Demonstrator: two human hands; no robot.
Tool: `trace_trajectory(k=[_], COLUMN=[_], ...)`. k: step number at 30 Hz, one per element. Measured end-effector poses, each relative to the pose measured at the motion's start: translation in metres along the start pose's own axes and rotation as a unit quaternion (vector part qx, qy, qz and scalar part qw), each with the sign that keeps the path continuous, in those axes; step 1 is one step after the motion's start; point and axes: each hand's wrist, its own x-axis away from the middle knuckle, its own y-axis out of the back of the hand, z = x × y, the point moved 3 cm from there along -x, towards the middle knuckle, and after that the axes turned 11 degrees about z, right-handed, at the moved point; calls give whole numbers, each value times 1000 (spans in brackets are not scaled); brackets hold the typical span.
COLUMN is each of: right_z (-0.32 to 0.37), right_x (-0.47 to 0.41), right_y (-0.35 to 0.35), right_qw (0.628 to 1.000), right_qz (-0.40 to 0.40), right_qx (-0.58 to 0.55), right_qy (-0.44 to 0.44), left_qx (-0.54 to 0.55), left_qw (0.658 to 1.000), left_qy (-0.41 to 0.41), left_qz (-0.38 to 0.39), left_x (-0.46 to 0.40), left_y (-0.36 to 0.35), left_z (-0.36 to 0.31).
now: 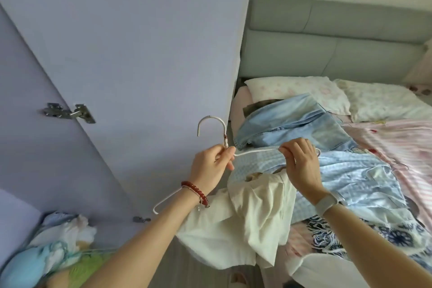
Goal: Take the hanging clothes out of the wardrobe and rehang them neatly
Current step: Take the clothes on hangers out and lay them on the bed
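Note:
I hold a white wire hanger (211, 121) up in front of me, its hook pointing up. My left hand (211, 166) pinches it at the neck just under the hook. My right hand (300, 161) grips the hanger's right shoulder bar. A cream garment (245, 224) hangs below my hands and drapes over the bed's edge. Several other clothes lie on the bed: a light blue denim piece (292, 121), a blue checked garment (350, 170) and a blue-and-white patterned one (385, 236).
The lilac wardrobe door (117, 54) stands open at the left, with metal hinges (70, 112). Folded items (46, 252) lie low inside the wardrobe. The bed has a grey headboard (339, 37), two pillows (304, 91) and a pink striped sheet (402, 142).

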Motion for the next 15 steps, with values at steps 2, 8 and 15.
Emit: trace_trajectory(k=[2,8,15], right_z=[-28,-141,-229], right_x=[-9,-24,-69], right_y=[15,62,80], right_qw=[999,993,997], right_qz=[-25,-81,24], right_qx=[9,72,71], right_qy=[-20,-55,-6], left_qx=[-14,-91,-92], left_qw=[1000,989,989], left_qy=[-22,-112,-111], left_qz=[8,8,-38], left_x=[-30,-140,-254], left_y=[-19,-102,-162], left_z=[-18,-69,-85])
